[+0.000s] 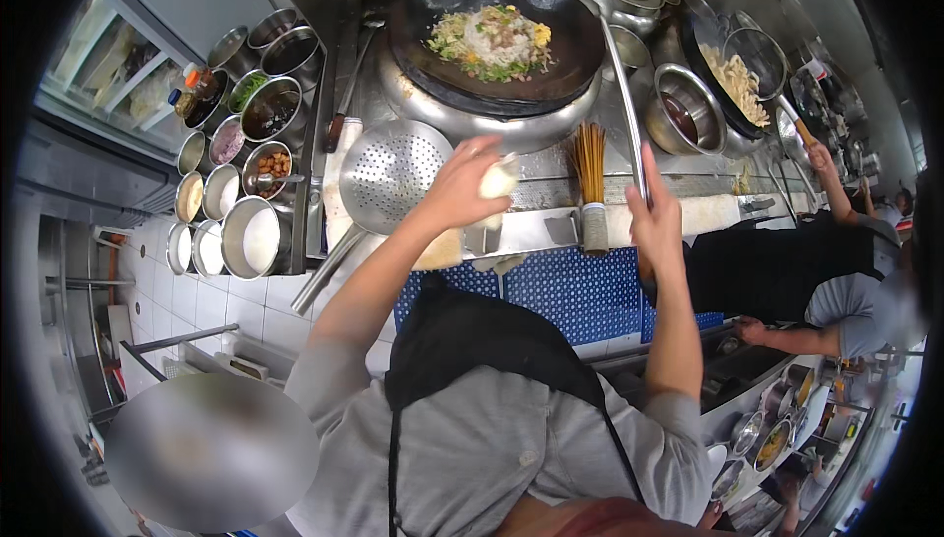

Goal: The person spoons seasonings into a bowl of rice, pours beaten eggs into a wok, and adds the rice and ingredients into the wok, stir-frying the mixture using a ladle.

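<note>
My left hand [466, 184] is closed around a pale bundle [498, 178], blurred but apparently a folded cloth, above the front of the range. My right hand [656, 223] grips the long steel handle of a wok ladle [624, 87]. That handle slants up along the right side of a black wok [575, 57], and its bowl end lies by the wok's far right rim. In the wok sits a mound of white rice [505, 37] with chopped greens, egg and small bits around it. Below my left hand rests a perforated steel strainer [391, 168], its handle pointing toward me.
A bamboo wok brush [590, 190] lies between my hands. Left stand several steel pots of ingredients [254, 238] and a long-handled tool [350, 94]. At right are a bowl of dark sauce [687, 113], another wok [730, 87] and a co-worker in a black apron [767, 268].
</note>
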Tool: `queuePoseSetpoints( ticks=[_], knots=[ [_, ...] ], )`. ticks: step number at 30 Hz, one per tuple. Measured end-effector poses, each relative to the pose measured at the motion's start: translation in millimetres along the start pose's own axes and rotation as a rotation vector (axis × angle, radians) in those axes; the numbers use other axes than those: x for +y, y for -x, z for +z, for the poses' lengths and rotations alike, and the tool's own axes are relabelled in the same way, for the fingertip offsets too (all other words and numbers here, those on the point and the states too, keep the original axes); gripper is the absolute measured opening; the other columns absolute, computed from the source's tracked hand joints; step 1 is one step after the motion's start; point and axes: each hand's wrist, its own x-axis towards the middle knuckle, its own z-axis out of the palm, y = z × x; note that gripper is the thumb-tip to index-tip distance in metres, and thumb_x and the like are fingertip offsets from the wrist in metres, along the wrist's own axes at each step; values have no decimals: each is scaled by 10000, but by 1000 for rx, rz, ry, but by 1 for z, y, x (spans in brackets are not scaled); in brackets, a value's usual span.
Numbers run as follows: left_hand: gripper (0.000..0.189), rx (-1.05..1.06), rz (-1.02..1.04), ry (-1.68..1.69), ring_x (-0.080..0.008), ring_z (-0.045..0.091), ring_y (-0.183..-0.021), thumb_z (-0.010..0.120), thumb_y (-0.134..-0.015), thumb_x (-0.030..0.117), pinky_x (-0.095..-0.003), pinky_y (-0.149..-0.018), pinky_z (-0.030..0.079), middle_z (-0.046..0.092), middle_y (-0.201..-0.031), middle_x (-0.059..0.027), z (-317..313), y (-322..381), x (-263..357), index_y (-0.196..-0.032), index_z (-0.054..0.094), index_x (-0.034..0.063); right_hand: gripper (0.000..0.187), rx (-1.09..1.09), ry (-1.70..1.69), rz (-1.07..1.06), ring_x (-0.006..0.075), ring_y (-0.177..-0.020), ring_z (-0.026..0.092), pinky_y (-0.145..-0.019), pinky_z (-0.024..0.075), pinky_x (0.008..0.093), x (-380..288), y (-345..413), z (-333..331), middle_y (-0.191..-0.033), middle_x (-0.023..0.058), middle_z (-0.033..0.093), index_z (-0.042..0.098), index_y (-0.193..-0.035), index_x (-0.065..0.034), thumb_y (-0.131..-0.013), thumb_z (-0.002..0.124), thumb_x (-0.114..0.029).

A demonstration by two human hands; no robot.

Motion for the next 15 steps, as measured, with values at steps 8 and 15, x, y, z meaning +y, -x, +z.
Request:
queuePoseSetpoints(
  ticks=[8,15],
  knots=[
    [459,-15,191,-430,-406,316,-1393,749,-631,195,-470,-1166,259,378,-1451,-279,16,-74,-10,-1009,650,-47,583,-281,498,-150,458,-912,634,-812,494,489,-31,-116,67,-977,302,649,429,-1452,-161,-895,600,-154],
    [502,5,155,-322,-403,322,-1389,777,-607,180,-464,-1179,249,393,-1437,-282,16,-66,-19,-1019,638,-70,594,-350,-300,283,86,-386,442,-348,372,290,-74,-62,27,-625,1,497,399,-1489,-182,-926,561,-85]
  ],
)
